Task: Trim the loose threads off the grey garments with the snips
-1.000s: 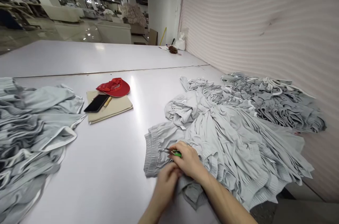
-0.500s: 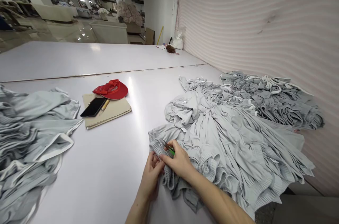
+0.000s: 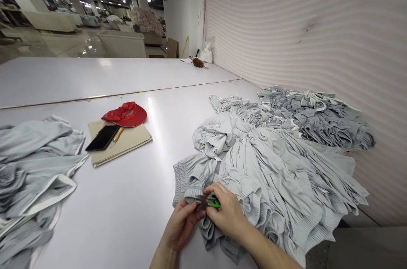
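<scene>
Green-handled thread snips are held in my right hand, their dark blades pointing left over the edge of a grey garment. My left hand pinches the ribbed waistband of that garment just beside the blade tips. The two hands nearly touch. Beneath and to the right of them spreads a large heap of light grey garments with ribbed waistbands. Whether the blades are closed on a thread is too small to tell.
More grey garments with white trim lie at the left. A red cap, a black phone and a pen rest on beige folded material. A darker grey pile sits by the striped sheet at the right.
The snips have turned from pointing up-left to pointing left. Both hands are slightly lower on the garment, and its waistband edge is now folded over. The view has shifted a little.
</scene>
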Demonstrator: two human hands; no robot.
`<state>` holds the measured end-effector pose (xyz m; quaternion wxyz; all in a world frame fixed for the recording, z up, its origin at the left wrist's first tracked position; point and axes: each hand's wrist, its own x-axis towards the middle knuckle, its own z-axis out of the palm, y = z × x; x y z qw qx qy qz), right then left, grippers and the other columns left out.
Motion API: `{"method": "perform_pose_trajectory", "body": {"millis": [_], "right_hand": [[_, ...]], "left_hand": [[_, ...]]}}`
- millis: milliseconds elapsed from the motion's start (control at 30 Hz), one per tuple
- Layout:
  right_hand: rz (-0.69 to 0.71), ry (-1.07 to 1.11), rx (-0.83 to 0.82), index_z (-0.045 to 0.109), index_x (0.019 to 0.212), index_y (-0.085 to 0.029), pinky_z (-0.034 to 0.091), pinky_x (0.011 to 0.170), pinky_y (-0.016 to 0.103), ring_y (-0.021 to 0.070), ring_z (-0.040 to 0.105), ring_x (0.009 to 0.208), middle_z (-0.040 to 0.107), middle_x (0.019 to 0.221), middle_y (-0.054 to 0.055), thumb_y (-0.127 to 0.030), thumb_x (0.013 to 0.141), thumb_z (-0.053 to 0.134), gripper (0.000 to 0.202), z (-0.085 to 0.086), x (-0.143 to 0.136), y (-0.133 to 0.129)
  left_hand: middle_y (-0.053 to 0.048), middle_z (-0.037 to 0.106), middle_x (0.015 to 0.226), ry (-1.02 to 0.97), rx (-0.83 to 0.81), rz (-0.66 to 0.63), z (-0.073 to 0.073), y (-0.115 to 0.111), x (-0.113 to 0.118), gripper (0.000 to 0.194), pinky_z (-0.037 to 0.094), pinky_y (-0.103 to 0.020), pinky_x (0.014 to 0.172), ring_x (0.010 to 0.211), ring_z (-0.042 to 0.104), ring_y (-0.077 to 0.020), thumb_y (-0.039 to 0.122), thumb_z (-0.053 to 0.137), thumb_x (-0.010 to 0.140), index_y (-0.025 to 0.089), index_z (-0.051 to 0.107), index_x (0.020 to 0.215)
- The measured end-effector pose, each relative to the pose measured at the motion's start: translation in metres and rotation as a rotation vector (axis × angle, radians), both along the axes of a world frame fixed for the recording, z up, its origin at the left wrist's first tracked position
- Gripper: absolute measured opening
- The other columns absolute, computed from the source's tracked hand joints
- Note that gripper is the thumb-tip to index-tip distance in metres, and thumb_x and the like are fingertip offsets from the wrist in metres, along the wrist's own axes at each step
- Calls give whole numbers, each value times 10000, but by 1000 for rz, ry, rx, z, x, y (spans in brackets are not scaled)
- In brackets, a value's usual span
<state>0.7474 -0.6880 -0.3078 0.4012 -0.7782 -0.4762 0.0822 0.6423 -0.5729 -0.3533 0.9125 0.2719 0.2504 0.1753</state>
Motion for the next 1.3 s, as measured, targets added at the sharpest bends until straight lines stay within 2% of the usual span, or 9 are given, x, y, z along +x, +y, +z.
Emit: {"method": "perform_pose_trajectory", "body": {"millis": [67,167,300,467,567,867,1033,1167,1300], "right_hand": [[-19,-60,22,562,865,-227,427,646,258,172,599,748,631,827,1,-36,658,466,297,-7,2,-6],[-56,-179,49,554,830,-215,414,643,275,175,580,712,617,797,10,-22,668,436,278,-15,7,-14],[-29,-167,-47,595,883,-225,427,639,274,175,593,723,629,851,10,-25,718,493,279,-3,7,-20],[27,-145,-11,619,1125,-239,488,698,310,203,631,824,655,982,54,-212,865,601,262,15,0,-23],[7,-209,12,643,1119,-223,499,709,329,209,639,815,671,970,67,-222,897,570,233,12,-3,-22],[-10,35,48,713,1046,-229,512,671,283,174,657,768,684,916,42,-256,913,567,199,16,3,-23],[16,31,42,705,1058,-243,482,596,258,168,643,747,682,932,42,-268,910,564,206,21,5,-26],[-10,-45,-6,659,1059,-239,478,662,298,194,628,772,655,920,38,-271,865,599,205,14,0,-30],[-130,-264,-50,622,948,-224,424,652,304,198,593,712,625,821,17,-94,768,543,235,-2,1,-29]], "left_hand": [[-13,685,826,58,188,115,0,2,0,323,515,-224,718,805,624,-150,252,868,563,169,667,801],[35,645,749,135,364,282,2,4,-1,313,453,-170,653,719,573,-108,290,857,585,193,630,777],[43,662,733,73,197,195,12,-7,-1,388,456,-194,620,661,578,-115,332,857,585,223,589,844],[29,690,782,26,137,148,18,-22,-1,399,487,-209,667,723,630,-132,260,862,585,223,570,854],[15,697,800,17,121,134,18,-26,-1,396,504,-231,681,739,653,-147,268,858,593,213,568,857],[14,714,801,0,109,135,17,-33,0,402,500,-223,712,744,650,-133,272,877,577,209,584,844],[-1,709,835,6,147,117,13,-33,-2,414,493,-250,735,774,646,-158,287,871,575,212,581,861],[21,625,762,98,353,211,11,-34,-3,369,464,-244,672,705,579,-147,345,839,625,213,555,819],[10,572,835,209,712,502,16,-34,-4,402,441,-252,710,743,536,-162,299,837,602,246,632,944]]}}
